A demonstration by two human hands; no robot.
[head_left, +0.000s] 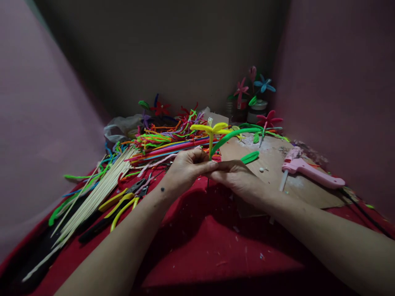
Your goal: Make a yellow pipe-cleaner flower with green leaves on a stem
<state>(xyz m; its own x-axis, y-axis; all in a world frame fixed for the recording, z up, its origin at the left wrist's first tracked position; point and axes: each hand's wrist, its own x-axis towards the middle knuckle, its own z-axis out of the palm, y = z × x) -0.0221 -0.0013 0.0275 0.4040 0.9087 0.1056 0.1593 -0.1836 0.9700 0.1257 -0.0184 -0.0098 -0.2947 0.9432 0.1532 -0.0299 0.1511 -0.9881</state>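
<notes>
My left hand point(185, 168) and my right hand point(236, 176) meet over the red cloth, both closed in a pinch at the foot of a yellow pipe-cleaner flower point(211, 129) that stands upright between them. A long green pipe cleaner point(234, 135) arches from the same spot up to the right. A green pipe-cleaner leaf point(249, 157) lies just beyond my right hand on the cardboard.
A heap of coloured pipe cleaners point(166, 139) and a bundle of wooden skewers point(92, 195) lie left, with yellow-handled pliers point(123, 201). A pink glue gun point(308, 170) rests on a cardboard sheet point(308, 189) right. Finished flowers point(256, 88) stand in jars at the back.
</notes>
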